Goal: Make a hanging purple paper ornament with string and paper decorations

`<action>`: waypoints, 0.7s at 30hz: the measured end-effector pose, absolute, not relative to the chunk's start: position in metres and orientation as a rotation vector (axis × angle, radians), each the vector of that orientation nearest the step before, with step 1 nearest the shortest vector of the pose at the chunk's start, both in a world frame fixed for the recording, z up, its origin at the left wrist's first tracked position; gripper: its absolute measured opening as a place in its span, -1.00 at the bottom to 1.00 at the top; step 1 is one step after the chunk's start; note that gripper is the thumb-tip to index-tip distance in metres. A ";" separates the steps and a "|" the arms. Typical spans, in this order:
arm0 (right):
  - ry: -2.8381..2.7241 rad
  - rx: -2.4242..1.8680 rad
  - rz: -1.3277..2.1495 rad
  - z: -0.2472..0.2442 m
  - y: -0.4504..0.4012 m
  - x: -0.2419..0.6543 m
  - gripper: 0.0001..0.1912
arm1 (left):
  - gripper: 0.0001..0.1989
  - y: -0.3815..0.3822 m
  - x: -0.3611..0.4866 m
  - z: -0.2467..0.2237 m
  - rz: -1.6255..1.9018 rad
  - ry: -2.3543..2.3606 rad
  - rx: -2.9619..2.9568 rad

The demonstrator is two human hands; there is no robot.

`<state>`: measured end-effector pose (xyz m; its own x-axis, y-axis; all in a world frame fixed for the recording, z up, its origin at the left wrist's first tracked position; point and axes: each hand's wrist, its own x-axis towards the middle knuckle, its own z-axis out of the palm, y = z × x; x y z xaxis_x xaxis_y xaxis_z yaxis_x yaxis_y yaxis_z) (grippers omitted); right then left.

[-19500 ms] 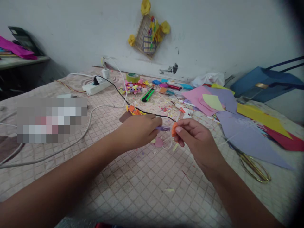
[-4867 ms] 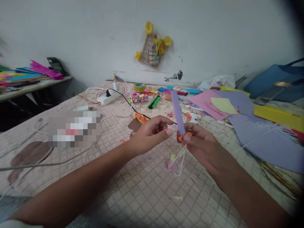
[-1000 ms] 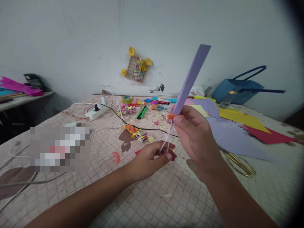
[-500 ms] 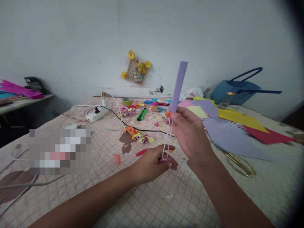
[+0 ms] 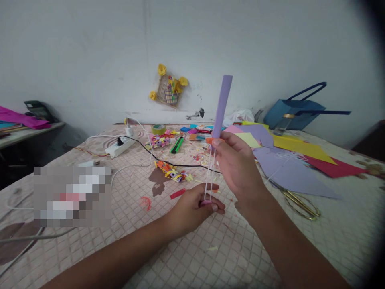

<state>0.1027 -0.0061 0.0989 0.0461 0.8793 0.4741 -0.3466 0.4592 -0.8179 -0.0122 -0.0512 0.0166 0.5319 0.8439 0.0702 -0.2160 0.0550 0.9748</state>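
Note:
My right hand (image 5: 236, 160) pinches the lower end of an upright purple paper strip (image 5: 222, 106), together with a small orange paper piece (image 5: 209, 140). Two strands of white string (image 5: 207, 176) run down from there, pulled straight, to my left hand (image 5: 195, 206). That hand is closed on a small pink paper piece (image 5: 206, 202) where the string ends; most of this piece is hidden by the fingers. Just beyond my left hand lies a red paper strip (image 5: 177, 194), and past it a bundle of orange, yellow and purple curled paper (image 5: 173, 171).
A green cutter (image 5: 177, 145), a tape roll (image 5: 158, 129) and paper scraps lie farther back. Cables run from a white power strip (image 5: 120, 146) on the left. At right are gold-handled scissors (image 5: 300, 204), coloured paper sheets (image 5: 296, 174) and a blue bag (image 5: 293, 114).
The whole view has slid slightly to the left. Both hands keep the same hold, with the string still stretched between them.

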 end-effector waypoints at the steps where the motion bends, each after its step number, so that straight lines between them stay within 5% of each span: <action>1: -1.165 -0.573 1.021 0.098 -0.006 0.103 -0.92 | -0.61 -0.052 -0.011 0.016 0.904 0.620 1.233; 8: -1.133 -0.566 1.036 0.094 -0.007 0.107 -0.91 | -0.61 -0.057 -0.006 0.008 0.883 0.684 1.227; 15: -1.210 -0.623 1.051 0.088 -0.016 0.109 -0.90 | -0.28 -0.044 -0.027 0.019 0.879 0.634 1.465; 21: -1.267 -0.625 1.137 0.082 -0.027 0.103 -0.89 | -0.56 -0.039 -0.044 0.039 1.191 0.675 1.703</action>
